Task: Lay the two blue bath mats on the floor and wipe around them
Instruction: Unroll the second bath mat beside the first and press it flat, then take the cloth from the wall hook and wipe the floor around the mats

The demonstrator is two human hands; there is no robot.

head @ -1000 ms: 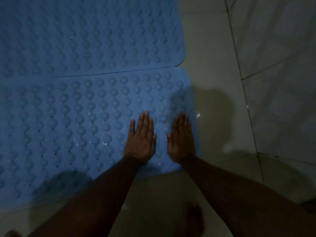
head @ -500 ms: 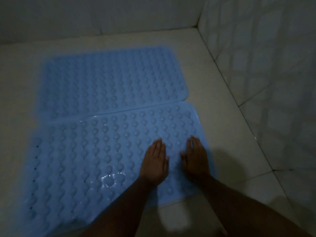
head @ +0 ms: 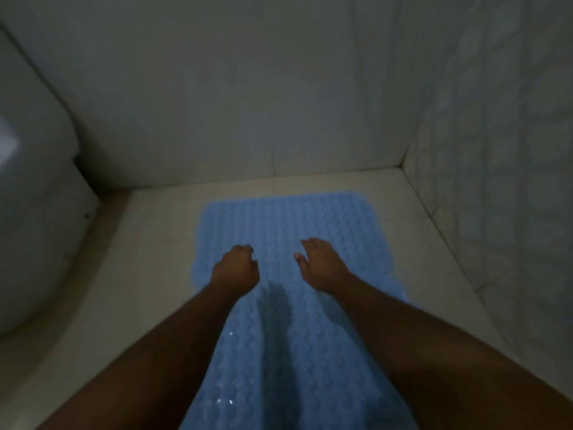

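Mats (head: 288, 231): blue, flat on floor (head: 148, 243), seam between them lost in blur. Left hand (head: 235, 270): lifted off mats since a second ago, loosely curled, empty. Right hand (head: 319, 265): likewise raised, fingers spread, empty. Laying apparently done; wiping around mats pending.

Blue mats (head: 288, 225) lie flat on the pale floor (head: 148, 243), running from 6 o'clock up towards the corner at 1 o'clock; the picture is blurred, so the seam between them cannot be made out. Both bare arms reach forward above the blue surface. The left hand (head: 236, 268) is loosely curled, empty. The right hand (head: 319, 263) is spread, fingers bent downward, empty. A white rounded fixture (head: 34, 212) fills 9 o'clock. Tiled walls (head: 496, 150) close the far side and right.
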